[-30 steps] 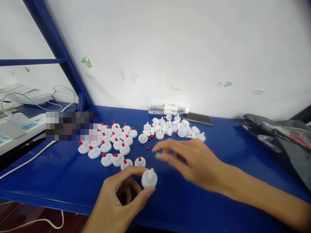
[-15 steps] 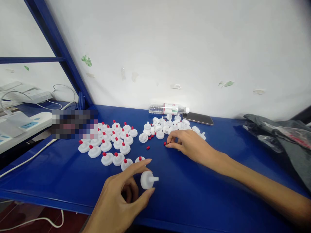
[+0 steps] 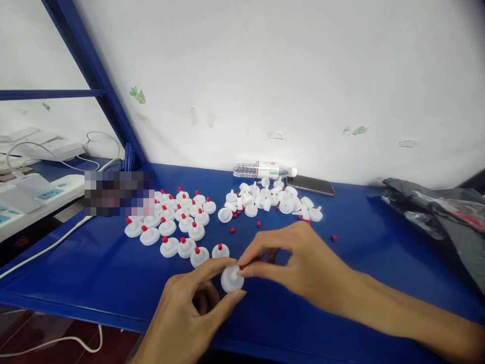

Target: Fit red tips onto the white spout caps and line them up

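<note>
Between the thumb and index finger of my left hand (image 3: 193,303) is a white round nozzle cap (image 3: 230,281), its spout turned to the right. My right hand (image 3: 291,258) pinches a small red tip cap (image 3: 241,268) at that spout; my fingertips partly hide it, and I cannot tell how far it sits on. To the left stand several white nozzle caps with red tips (image 3: 186,247). Farther back lies a heap of white nozzle caps without red tips (image 3: 261,197). Loose red tip caps (image 3: 258,224) are scattered between the heap and my hands.
A clear plastic bottle (image 3: 265,170) lies along the wall, with a dark phone (image 3: 310,185) beside it. Grey bags (image 3: 435,207) occupy the right side of the blue table (image 3: 94,273). A white power strip (image 3: 56,189) and cables are at the left.
My right hand has come from near the heap toward me and left, bringing a red tip cap to the nozzle cap. My left hand stays nearly in place, with the nozzle cap turned slightly.
</note>
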A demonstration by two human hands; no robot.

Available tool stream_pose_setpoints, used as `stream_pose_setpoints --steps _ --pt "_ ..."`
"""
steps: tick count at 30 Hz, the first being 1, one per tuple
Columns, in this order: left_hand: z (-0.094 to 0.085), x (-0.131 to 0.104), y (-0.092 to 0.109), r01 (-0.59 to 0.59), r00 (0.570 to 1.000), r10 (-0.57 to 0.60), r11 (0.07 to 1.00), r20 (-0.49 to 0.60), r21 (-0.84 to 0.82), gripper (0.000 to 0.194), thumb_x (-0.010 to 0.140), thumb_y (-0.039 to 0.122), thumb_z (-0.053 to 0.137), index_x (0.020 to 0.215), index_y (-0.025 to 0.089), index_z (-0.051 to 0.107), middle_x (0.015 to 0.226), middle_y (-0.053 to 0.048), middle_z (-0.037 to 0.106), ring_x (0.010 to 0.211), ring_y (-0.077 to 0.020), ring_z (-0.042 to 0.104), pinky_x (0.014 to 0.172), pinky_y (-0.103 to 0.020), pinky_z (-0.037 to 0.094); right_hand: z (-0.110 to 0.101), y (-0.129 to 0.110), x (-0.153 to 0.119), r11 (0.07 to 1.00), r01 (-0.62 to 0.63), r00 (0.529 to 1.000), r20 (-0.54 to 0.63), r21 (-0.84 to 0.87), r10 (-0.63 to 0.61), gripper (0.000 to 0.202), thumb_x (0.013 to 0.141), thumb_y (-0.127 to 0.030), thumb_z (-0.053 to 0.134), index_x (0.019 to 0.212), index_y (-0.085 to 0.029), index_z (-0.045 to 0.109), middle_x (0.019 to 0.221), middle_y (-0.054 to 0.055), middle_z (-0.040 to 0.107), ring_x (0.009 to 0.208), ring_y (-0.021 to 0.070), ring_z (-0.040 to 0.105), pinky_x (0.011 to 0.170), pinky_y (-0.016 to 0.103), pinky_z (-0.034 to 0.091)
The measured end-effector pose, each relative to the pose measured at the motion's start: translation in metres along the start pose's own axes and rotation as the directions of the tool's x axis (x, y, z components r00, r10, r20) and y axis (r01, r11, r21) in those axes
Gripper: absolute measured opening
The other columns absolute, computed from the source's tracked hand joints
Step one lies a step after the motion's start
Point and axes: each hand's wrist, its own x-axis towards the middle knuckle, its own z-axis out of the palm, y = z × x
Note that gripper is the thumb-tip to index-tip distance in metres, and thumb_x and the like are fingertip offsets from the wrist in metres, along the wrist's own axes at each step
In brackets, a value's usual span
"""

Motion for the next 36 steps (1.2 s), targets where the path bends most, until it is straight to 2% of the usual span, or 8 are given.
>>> stream_pose_setpoints --steps 7,11,14,17,22,29,33,36 --pt "0.001 0.002 0.004 -0.042 0.998 0.039 0.997 0.047 0.061 0.039 0.088 0.051 0.07 0.12 0.029 0.073 0.056 0.007 0.061 0.048 -0.0111 0.05 0.048 -0.021 0.038 0.019 0.01 -0.006 0.996 0.081 0.996 -0.019 -0.035 -0.082 0.006 0.092 -0.019 0.072 0.089 -0.021 0.077 0.089 -0.001 0.079 0.074 0.0125 0.072 0.069 0.021 0.053" --pt "0.003 0.001 0.002 -0.13 0.991 0.133 0.985 -0.016 0.116 0.046 0.085 0.048 0.076 0.127 0.031 0.071 0.059 0.007 0.065 0.047 -0.0106 0.053 0.046 -0.02 0.042 0.015 0.015 -0.003 0.988 0.088 0.996 0.013 -0.124 -0.087 0.009 0.088 -0.014 0.072 0.088 -0.022 0.075 0.086 -0.002 0.077 0.073 0.0134 0.071 0.071 0.023 0.053" --pt "0.007 -0.002 0.0 -0.245 0.956 0.258 0.964 -0.14 0.107 0.048 0.088 0.042 0.074 0.133 0.03 0.066 0.092 0.0 0.076 0.047 -0.0078 0.056 0.044 -0.019 0.047 0.008 0.026 0.003 0.976 0.062 0.998 -0.01 -0.206 -0.065 0.009 0.089 -0.014 0.07 0.087 -0.021 0.075 0.085 -0.001 0.077 0.073 0.0148 0.07 0.071 0.026 0.053" --pt "0.01 -0.007 0.001 -0.347 0.907 0.37 0.927 -0.198 0.141 0.032 0.098 0.027 0.06 0.129 0.029 0.067 0.119 -0.005 0.071 0.055 -0.0057 0.062 0.052 -0.018 0.053 0.005 0.036 0.01 0.984 -0.022 0.999 -0.05 -0.176 0.014 0.004 0.091 -0.021 0.071 0.089 -0.022 0.075 0.083 -0.001 0.077 0.072 0.0145 0.07 0.07 0.025 0.053" --pt "0.01 -0.01 0.003 -0.382 0.885 0.423 0.898 -0.196 0.216 0.029 0.099 0.019 0.053 0.124 0.026 0.066 0.117 -0.005 0.07 0.059 -0.0059 0.065 0.059 -0.017 0.055 -0.002 0.031 0.015 0.991 -0.077 0.997 -0.016 -0.114 0.076 0.021 0.085 -0.032 0.08 0.104 -0.025 0.074 0.093 -0.002 0.078 0.076 0.0143 0.072 0.069 0.024 0.054" --pt "0.01 -0.011 0.007 -0.421 0.857 0.472 0.873 -0.207 0.247 0.025 0.099 0.016 0.051 0.113 0.026 0.069 0.107 -0.003 0.073 0.091 -0.0156 0.075 0.071 -0.019 0.058 -0.031 0.045 0.04 0.877 -0.149 0.955 -0.297 -0.457 0.007 0.025 0.096 -0.044 0.064 0.107 -0.024 0.073 0.086 -0.001 0.077 0.059 0.0135 0.066 0.063 0.028 0.046" --pt "0.003 -0.004 0.028 -0.511 0.781 0.592 0.788 -0.199 0.343 0.029 0.098 0.013 0.049 0.117 0.025 0.067 0.106 -0.003 0.074 0.086 -0.0144 0.074 0.069 -0.02 0.057 -0.038 0.061 0.059 0.8 -0.166 0.971 -0.237 -0.576 0.031 0.019 0.094 -0.038 0.066 0.097 -0.023 0.077 0.085 0.001 0.079 0.068 0.0173 0.069 0.064 0.029 0.042" --pt "-0.009 0.012 0.05 -0.477 0.76 0.614 0.751 -0.216 0.457 0.033 0.1 0.017 0.048 0.127 0.027 0.064 0.11 -0.002 0.072 0.08 -0.0139 0.072 0.062 -0.022 0.053 -0.042 0.052 0.062 0.836 -0.142 0.975 -0.22 -0.53 0.026 0.016 0.092 -0.033 0.068 0.088 -0.022 0.079 0.083 0.001 0.078 0.071 0.0172 0.069 0.066 0.029 0.044"
